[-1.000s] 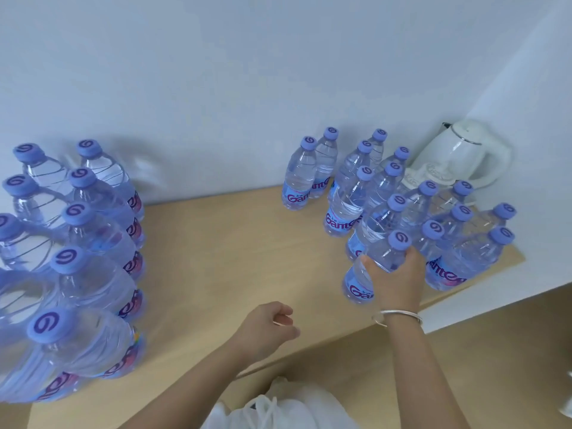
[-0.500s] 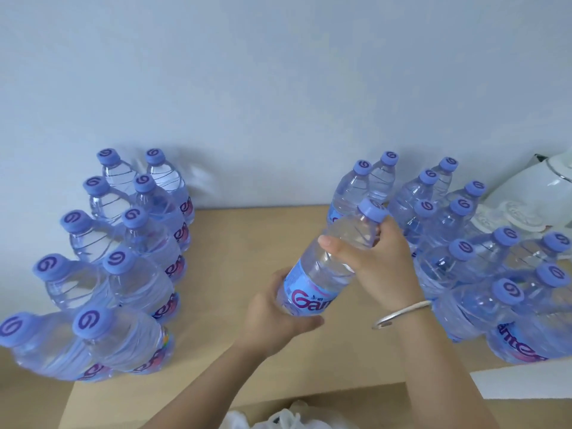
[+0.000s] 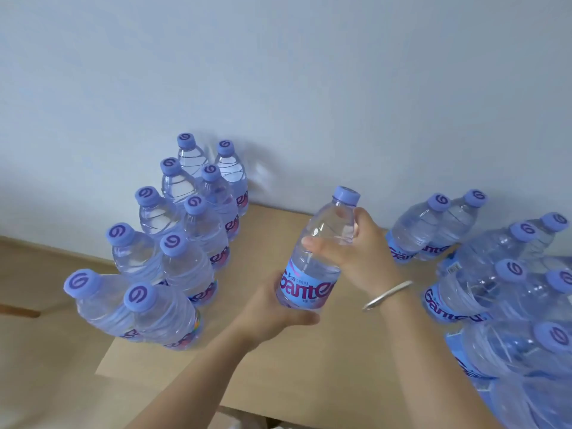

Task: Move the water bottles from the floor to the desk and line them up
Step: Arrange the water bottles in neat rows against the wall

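A clear water bottle (image 3: 318, 252) with a blue cap and a blue label is held above the middle of the wooden desk (image 3: 325, 360), nearly upright. My left hand (image 3: 278, 311) grips its base from below. My right hand (image 3: 359, 249) holds its upper body, thumb across the front. On the left of the desk, several bottles stand in two neat rows (image 3: 185, 243) running back to the wall. A looser group of several bottles (image 3: 495, 274) stands on the right.
A white wall (image 3: 278, 72) rises right behind the desk. The desk's left edge (image 3: 105, 360) drops to the wooden floor (image 3: 37, 351). Between the two bottle groups lies a bare strip of desk.
The view has swung left. Both hands have carried the bottle leftward toward the middle of the desk and tipped it more upright. A second ago only the right hand held it.
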